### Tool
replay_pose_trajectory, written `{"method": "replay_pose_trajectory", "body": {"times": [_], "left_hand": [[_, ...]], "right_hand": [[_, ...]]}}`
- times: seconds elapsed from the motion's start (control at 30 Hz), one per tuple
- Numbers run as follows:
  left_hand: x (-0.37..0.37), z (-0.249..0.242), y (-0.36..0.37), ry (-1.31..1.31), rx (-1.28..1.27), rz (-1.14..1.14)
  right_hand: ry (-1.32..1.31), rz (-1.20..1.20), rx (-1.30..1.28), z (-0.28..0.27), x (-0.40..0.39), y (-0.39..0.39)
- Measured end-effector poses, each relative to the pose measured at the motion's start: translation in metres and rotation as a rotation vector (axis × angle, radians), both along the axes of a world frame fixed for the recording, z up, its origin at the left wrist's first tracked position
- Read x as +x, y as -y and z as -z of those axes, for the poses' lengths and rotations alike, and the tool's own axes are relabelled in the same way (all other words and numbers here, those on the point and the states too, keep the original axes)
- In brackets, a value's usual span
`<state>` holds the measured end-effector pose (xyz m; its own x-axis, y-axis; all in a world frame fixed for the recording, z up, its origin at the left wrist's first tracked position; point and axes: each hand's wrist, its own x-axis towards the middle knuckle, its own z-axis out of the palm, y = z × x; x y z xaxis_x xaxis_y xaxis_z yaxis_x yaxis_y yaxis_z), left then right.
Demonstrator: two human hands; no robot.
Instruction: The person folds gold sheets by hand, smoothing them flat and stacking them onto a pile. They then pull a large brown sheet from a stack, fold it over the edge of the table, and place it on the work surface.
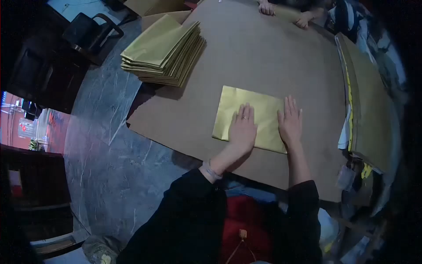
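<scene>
A folded sheet of gold-yellow paper (266, 103) lies flat on the brown table covering (281, 57) in front of me. My left hand (243, 130) rests palm down on the middle of it, fingers stretched out, a ring on one finger. At the sheet's right edge lies my right hand (291, 123), also flat with its fingers extended, partly over the paper. Neither hand grasps anything. What lies under the palms is hidden.
A tall stack of folded gold-yellow paper (154, 46) stands at the table's far left corner. Along the right side runs a large cardboard panel (369, 105). Across the table are another person's hands (303, 20). A black chair (88, 35) stands beyond the left edge.
</scene>
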<state>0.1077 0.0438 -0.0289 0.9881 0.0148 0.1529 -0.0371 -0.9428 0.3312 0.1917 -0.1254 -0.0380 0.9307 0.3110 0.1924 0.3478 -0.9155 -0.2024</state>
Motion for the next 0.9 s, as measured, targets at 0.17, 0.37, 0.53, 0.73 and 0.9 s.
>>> {"method": "replay_pose_trajectory", "body": {"times": [0.17, 0.37, 0.53, 0.73, 0.9], "left_hand": [[0.034, -0.006, 0.036, -0.029, 0.027, 0.338], [0.056, 0.012, 0.032, 0.145, 0.064, 0.292], [0.053, 0.009, 0.010, 0.162, -0.012, 0.218], [0.042, 0.003, -0.029, 0.111, 0.005, 0.091], [0.031, 0.002, -0.063, 0.076, -0.001, -0.052]], "right_hand": [[-0.013, 0.017, -0.129, -0.002, 0.002, -0.001], [0.020, 0.009, -0.002, 0.001, -0.001, 0.001], [0.043, -0.002, 0.014, 0.007, 0.001, 0.003], [0.025, 0.019, -0.008, 0.004, 0.000, 0.001], [0.018, 0.019, 0.007, 0.008, 0.000, 0.002]]}}
